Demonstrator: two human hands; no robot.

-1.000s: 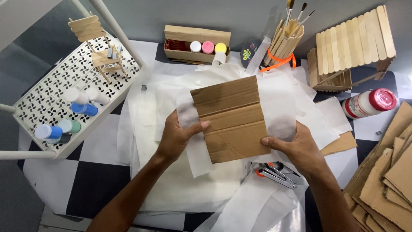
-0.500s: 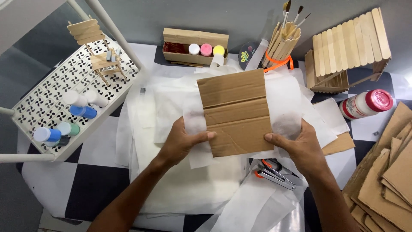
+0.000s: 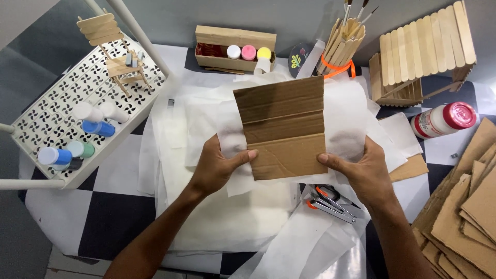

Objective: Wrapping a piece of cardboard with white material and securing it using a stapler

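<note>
1. Nearest the camera, two bare forearms reached up over white tissue sheets spread on a black-and-white checked tabletop.
2. The left hand pinched the lower left edge of a creased brown cardboard rectangle, thumb on top, along with a white paper strip.
3. The right hand gripped the lower right edge the same way; both hands were equally near.
4. The cardboard lay between and beyond the hands, its long axis running away from the person.
5. Farther back stood a craft-stick brush holder and a wooden box of paint pots.
</note>
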